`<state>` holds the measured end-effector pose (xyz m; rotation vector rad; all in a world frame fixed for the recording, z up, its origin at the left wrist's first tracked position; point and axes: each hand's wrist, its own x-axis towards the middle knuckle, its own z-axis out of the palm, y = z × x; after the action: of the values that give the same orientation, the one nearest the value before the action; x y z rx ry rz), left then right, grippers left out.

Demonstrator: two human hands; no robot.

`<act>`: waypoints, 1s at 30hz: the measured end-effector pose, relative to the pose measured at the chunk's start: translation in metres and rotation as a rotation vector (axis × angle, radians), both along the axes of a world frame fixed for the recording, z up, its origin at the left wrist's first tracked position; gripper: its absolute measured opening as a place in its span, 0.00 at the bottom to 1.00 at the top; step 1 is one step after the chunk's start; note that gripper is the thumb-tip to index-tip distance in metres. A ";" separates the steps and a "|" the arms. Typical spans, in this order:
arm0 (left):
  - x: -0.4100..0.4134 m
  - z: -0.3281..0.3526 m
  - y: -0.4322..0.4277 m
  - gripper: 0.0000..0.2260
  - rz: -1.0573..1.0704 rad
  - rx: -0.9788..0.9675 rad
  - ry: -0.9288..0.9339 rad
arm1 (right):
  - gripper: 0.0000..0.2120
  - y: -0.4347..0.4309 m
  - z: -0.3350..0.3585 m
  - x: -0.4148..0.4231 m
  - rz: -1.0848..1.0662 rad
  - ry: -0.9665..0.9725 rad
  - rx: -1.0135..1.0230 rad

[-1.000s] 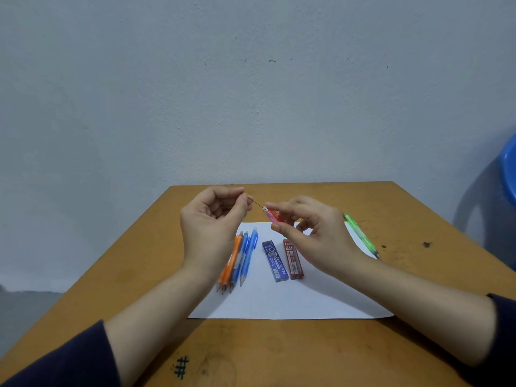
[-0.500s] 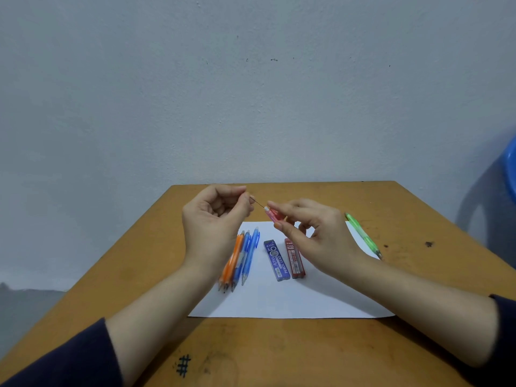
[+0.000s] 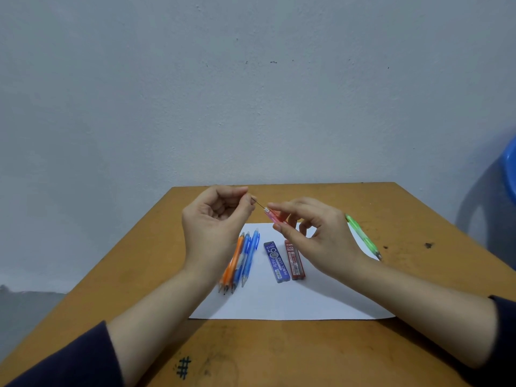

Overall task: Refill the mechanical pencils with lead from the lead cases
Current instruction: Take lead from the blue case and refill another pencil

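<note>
Right fingers (image 3: 287, 207) looser; two lead cases (image 3: 276, 261)

A plain grey-white wall (image 3: 251, 93) with small dark specks backs a scuffed brown wooden table (image 3: 279, 353). An inked hash mark (image 3: 183, 367) sits near the table's front edge. A blue plastic object (image 3: 510, 169) is cut off at right.
</note>
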<state>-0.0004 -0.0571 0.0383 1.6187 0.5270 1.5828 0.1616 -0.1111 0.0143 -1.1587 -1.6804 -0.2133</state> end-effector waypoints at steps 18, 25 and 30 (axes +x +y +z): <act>0.000 -0.002 0.001 0.05 -0.035 0.027 -0.003 | 0.13 0.001 -0.002 0.001 0.017 0.011 0.000; 0.000 -0.002 0.001 0.04 -0.030 0.007 -0.025 | 0.14 0.001 -0.002 0.000 0.010 -0.003 0.004; 0.000 -0.002 0.000 0.04 -0.027 0.027 -0.005 | 0.15 0.001 -0.003 0.001 0.008 -0.036 0.023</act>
<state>-0.0004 -0.0570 0.0365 1.6350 0.4802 1.5800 0.1624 -0.1103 0.0111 -1.1375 -1.7090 -0.2490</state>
